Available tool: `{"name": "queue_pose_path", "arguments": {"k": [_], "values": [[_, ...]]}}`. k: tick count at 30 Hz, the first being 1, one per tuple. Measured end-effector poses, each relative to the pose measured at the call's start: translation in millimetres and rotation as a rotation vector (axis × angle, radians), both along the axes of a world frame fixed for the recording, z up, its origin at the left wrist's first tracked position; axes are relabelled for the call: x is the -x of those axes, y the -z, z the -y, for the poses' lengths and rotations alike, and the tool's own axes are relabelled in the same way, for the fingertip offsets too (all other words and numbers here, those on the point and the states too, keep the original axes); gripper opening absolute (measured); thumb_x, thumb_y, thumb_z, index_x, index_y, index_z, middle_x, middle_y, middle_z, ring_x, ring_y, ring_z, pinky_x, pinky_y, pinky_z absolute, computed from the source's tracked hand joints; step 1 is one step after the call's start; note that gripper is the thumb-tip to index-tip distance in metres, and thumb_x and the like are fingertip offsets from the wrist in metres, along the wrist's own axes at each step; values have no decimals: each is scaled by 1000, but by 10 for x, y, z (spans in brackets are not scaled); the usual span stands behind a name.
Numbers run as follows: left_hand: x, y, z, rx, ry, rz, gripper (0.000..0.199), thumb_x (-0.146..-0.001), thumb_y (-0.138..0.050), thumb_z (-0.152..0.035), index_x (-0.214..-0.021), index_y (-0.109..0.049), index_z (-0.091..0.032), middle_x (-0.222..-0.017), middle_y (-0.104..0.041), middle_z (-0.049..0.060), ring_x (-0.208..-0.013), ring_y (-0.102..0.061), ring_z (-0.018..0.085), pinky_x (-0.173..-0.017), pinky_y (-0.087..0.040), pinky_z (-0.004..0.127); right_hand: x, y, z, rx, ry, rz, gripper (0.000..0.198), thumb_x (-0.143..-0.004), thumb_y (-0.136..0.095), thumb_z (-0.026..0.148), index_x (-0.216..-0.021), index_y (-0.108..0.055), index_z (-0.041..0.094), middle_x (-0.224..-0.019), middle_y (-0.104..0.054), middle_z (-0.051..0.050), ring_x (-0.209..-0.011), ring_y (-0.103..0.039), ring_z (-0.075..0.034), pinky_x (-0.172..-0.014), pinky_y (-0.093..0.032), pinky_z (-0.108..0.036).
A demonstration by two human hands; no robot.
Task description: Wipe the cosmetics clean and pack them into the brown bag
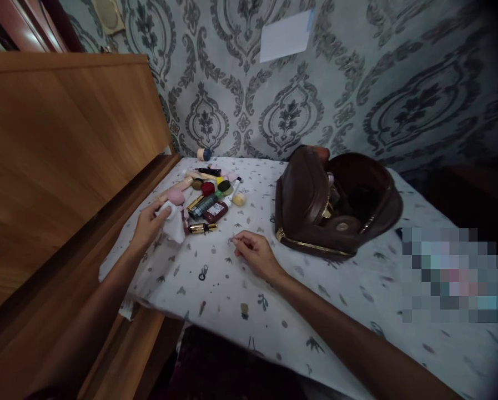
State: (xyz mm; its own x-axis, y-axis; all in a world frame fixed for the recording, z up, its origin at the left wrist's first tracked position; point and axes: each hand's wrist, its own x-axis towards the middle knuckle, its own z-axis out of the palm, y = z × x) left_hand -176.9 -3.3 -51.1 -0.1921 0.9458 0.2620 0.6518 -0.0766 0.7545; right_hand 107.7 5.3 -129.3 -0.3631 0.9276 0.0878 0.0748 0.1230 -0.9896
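I see the dark brown leather bag [301, 191] standing open on the white, leaf-patterned bench [219, 283]. Well left of the bag, the left hand [147, 223] pinches a thin, crumpled white cloth [174, 226]; a gold-and-black cylindrical tube [202, 228] lies between that cloth and the bag. Closer on the bag's left, the right hand [257, 254] has its fingertips drawn together; I can't tell whether they grip something tiny.

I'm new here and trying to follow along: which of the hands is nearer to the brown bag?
Right. The right hand is left of the brown bag, slightly toward the person. The left hand is farther left, holding a white cloth or tissue.
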Motion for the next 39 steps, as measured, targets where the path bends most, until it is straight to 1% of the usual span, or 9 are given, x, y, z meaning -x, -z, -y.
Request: {"name": "queue_pose_path", "arguments": {"k": [2,6,13,16,20,22,26,33,39], "values": [[8,10,15,-28,-41,-31,44,-81,-53,-53,-94,-65,-13,-73,-57,-1,-61,-45,13,-56,-35,23,1,17,-1,-11,0,3,31,-82,-59,46,-81,-63,16,-56,-56,2,-48,-42,-9,-48,-31,-21],[20,36,32,-89,-94,-224,43,-84,-51,-50,-100,-69,-14,-76,-62,-1,-61,-45,13,-59,-34,25,0,37,-8,-29,-3,13,30,-82,-59,46,-80,-64,16,-56,-57,2,-48,-42,-9,-48,-31,-21],[301,17,-46,-104,-174,-486,43,-91,-44,-44,-113,-66,-15,-98,-68,7,-80,-58,20,-75,-43,30,-6,-6,-3,-47,-18,41,29,-83,-57,44,-77,-63,16,-55,-56,2,-48,-40,-9,-48,-28,-22],[301,113,-92,-86,-151,-515,42,-92,-44,-41,-116,-65,-14,-106,-69,10,-89,-62,23,-81,-46,33,-7,-5,-2,-57,-18,42,28,-83,-57,43,-77,-64,16,-55,-56,2,-49,-42,-10,-50,-31,-23],[148,297,-135,-77,-92,-571,37,-95,-43,-36,-120,-64,-18,-117,-66,11,-105,-62,25,-90,-48,34,-11,13,-8,-70,-17,33,27,-85,-56,41,-76,-63,16,-55,-55,2,-51,-45,-11,-51,-33,-23],[49,372,-148,-65,-52,-607,35,-97,-42,-33,-121,-64,-21,-114,-66,9,-104,-62,24,-89,-49,33,-15,18,-14,-80,-18,45,28,-85,-56,41,-76,-64,16,-55,-56,1,-51,-46,-12,-51,-32,-23],[-112,443,-147,-13,-9,-674,35,-98,-39,-27,-122,-65,-23,-98,-62,7,-90,-63,21,-81,-49,30,-19,22,-19,-101,-26,53,29,-86,-56,42,-76,-63,17,-56,-58,1,-52,-48,-12,-53,-34,-24],[-181,376,-135,92,28,-753,33,-98,-42,-23,-120,-66,-28,-99,-60,5,-94,-62,21,-76,-47,28,-20,-21,-6,-74,-35,66,28,-84,-55,43,-75,-63,17,-56,-57,1,-54,-47,-13,-55,-33,-25],[-166,391,-160,90,36,-761,34,-98,-42,-23,-123,-65,-25,-101,-61,6,-95,-63,21,-79,-47,29,-19,-30,-1,-69,-41,60,27,-85,-56,41,-78,-63,17,-56,-56,1,-53,-47,-13,-54,-32,-24]]}}
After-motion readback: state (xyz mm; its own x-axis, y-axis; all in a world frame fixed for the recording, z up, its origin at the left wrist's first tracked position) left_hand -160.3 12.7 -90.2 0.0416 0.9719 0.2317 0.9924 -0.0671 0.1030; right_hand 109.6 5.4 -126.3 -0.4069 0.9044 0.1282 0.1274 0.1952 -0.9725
